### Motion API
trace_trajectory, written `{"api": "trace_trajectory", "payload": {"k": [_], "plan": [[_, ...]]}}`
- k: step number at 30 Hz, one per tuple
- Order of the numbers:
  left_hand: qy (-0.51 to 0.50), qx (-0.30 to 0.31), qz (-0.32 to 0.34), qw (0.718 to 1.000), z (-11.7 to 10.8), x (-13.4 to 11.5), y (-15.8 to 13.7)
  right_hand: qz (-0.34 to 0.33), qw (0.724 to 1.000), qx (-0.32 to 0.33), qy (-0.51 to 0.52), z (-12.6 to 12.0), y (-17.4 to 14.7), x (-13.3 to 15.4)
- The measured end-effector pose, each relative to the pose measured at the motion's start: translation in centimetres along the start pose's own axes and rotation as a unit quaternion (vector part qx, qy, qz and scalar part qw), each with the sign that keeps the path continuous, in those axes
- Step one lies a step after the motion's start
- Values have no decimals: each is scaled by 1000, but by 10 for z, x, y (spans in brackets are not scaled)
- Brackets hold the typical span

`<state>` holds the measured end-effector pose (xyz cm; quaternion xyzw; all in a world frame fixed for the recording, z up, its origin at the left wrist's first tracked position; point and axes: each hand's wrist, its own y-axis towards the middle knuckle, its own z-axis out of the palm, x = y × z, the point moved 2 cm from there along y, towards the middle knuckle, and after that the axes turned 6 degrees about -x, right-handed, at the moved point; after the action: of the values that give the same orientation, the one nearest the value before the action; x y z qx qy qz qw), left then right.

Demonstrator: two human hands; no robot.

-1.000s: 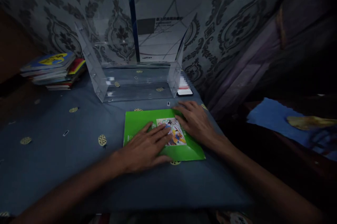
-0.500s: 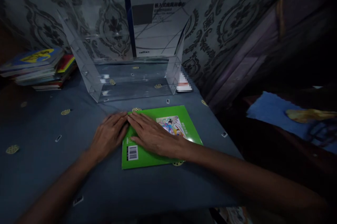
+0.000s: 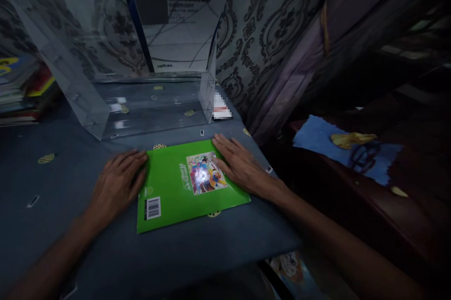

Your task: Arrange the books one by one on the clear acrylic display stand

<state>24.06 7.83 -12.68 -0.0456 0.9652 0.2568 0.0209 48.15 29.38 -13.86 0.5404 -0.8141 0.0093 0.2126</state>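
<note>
A thin green book (image 3: 169,206) lies flat on the table, showing a barcode and a colourful picture on its upturned cover. At its left edge rests my left hand (image 3: 118,180), palm down, fingers stretched out and the fingertips at the book's upper left corner. My right hand (image 3: 239,164) lies flat across the book's right edge, its fingers extended towards the upper right corner and the thumb over the picture. Neither hand is closed around anything.
Behind the book stands a clear plastic rack (image 3: 155,121) on the patterned blue tablecloth (image 3: 45,225). A stack of books (image 3: 21,98) is at the far left. A large printed box (image 3: 183,42) leans at the wall. Right of the table, a blue cloth (image 3: 317,135) carries glasses.
My right hand has slid from the book's left part to its right edge, uncovering the picture. My left hand stays by the left edge. The view has swung to the right.
</note>
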Motion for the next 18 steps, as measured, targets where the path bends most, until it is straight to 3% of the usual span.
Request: {"api": "trace_trajectory", "payload": {"k": [7,11,18], "plan": [[27,23,50,998,-6,-18,22,-1,992,-31,122,-5,-8,-23],[-47,75,105,991,12,-54,45,1,982,-53,181,-6,-5,-30],[-153,173,210,950,44,-122,85,-11,971,-54,232,-8,-4,-30]]}}
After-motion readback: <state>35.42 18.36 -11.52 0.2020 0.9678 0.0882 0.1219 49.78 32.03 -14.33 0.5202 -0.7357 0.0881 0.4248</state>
